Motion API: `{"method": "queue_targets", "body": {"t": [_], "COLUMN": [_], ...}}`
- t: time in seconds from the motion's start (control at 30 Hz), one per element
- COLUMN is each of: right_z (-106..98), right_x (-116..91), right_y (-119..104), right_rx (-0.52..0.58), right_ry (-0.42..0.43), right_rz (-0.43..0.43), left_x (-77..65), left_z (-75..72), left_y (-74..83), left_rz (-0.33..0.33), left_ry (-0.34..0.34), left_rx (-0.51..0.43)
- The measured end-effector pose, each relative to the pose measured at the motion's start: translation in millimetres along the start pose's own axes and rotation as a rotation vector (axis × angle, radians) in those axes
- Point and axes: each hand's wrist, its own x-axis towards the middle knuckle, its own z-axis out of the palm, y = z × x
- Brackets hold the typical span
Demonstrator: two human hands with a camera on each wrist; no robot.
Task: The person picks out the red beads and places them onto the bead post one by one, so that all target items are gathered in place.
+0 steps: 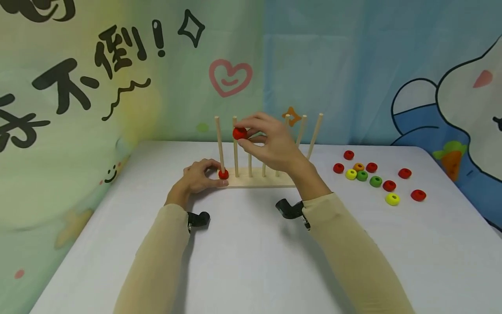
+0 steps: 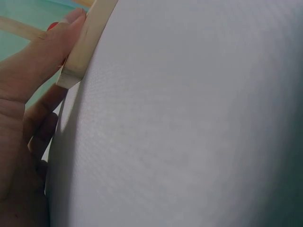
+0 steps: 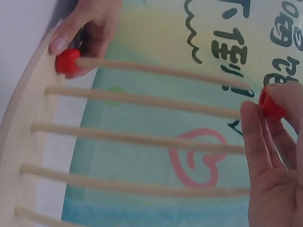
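Note:
A wooden peg stand [image 1: 256, 182] with a row of upright dowels stands toward the back of the white table. My left hand [image 1: 198, 176] grips the left end of its base, thumb along the front edge in the left wrist view. One red bead [image 1: 223, 175] sits at the bottom of the leftmost dowel, beside that hand. Higher up, my right hand [image 1: 272, 141] pinches another red bead [image 3: 273, 104] between thumb and fingers. In the right wrist view this bead is near the tip of the leftmost dowel [image 3: 161, 72], apart from it. The right hand hides some dowels in the head view.
Loose beads lie scattered on the table to the right: several red ones [image 1: 418, 195], yellow ones [image 1: 392, 199], green ones [image 1: 375, 181] and an orange one [image 1: 358, 167]. A printed cloth backdrop [image 1: 313, 65] hangs behind the table.

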Motion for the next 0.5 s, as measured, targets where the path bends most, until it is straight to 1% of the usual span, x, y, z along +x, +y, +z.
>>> {"method": "queue_targets", "body": {"t": [0.07, 0.13, 0.3, 0.4, 0.5], "right_z": [5.1, 10.4, 19.8, 23.0, 27.0], "right_x": [4.7, 9.5, 20.6, 26.2, 32.4], "right_y": [1.0, 7.0, 26.1, 28.7, 27.5], "right_rx": [0.019, 0.030, 0.008, -0.011, -0.007], "right_ry": [0.010, 0.024, 0.066, 0.082, 0.097], "right_rz": [-0.015, -0.026, -0.034, -0.034, -0.027], "left_x": [-1.1, -1.9, -2.9, -3.0, -3.9], "left_z": [0.4, 1.3, 3.8, 3.5, 1.8], "left_y": [-0.5, -0.5, 1.0, 2.0, 1.8], "left_rz": [-0.006, -0.004, 0.003, 0.002, -0.009], "left_ry": [0.001, 0.003, -0.011, -0.016, -0.010], "left_rx": [-0.002, -0.006, -0.017, -0.011, 0.001]}}
